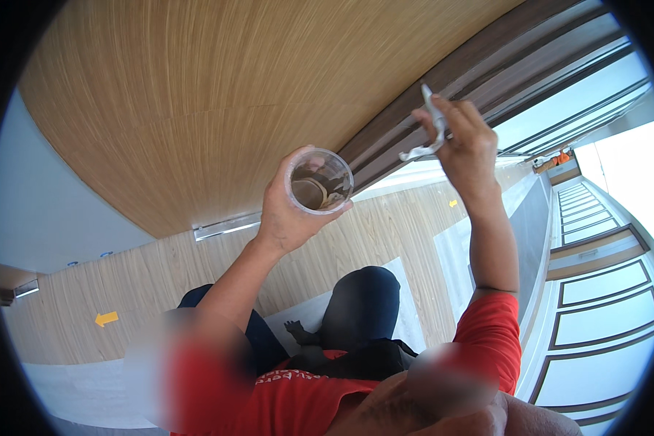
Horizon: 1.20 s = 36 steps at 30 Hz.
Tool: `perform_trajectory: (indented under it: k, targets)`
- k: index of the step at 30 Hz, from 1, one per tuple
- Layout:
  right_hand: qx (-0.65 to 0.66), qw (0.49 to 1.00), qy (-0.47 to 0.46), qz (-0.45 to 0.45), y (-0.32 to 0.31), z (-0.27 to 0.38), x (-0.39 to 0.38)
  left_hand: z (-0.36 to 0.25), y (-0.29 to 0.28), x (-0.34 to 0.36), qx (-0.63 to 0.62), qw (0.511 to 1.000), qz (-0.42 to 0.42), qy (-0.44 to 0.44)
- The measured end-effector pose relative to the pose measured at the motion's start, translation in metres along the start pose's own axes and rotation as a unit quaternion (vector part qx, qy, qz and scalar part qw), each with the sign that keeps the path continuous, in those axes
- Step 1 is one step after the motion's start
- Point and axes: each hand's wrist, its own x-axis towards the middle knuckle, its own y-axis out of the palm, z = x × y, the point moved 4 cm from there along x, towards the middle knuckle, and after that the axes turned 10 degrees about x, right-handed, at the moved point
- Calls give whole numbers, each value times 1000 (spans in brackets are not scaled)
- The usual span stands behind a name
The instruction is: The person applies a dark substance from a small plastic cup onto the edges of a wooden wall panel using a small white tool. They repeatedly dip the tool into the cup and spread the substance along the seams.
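Note:
My left hand (287,211) is wrapped round a clear plastic cup (319,181), held with its mouth toward me. A little brownish stuff shows at the bottom of the cup; I cannot make out what it is. Up and to the right, my right hand (465,142) pinches a crumpled white cloth or tissue (430,131) between thumb and fingers. That white piece is close to the dark brown frame (400,120), but I cannot tell whether it touches it. The cup and the cloth are apart.
A wood-grain panel (196,94) rises in front of me, bordered by the dark frame. Below lies a light wood floor (174,280) with yellow arrows (106,319) and pale sheets (414,312). Windows (596,312) line the right side, and an orange-clothed figure (559,160) appears far off.

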Motion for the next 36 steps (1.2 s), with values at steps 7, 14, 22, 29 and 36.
perform_trajectory:
  k: [7, 14, 22, 29, 36]
  targets:
    - [-23, 999, -13, -21, 2, 2, -3, 0, 0, -1, -11, 1000, 4, -10]
    - [-16, 1000, -8, 20, 13, 4, -14, -1, 1, -2, -11, 1000, 2, -13]
    - [-16, 1000, -6, 9, 8, 1, -12, 1, 1, -1, -16, 1000, -3, -7]
    - [-50, 998, -1, -29, -7, 1, -11, 3, 2, -2, -18, 1000, -5, -7]
    - [-35, 998, 23, -56, -14, -3, -5, 3, 2, -1, -10, 1000, 10, -7]
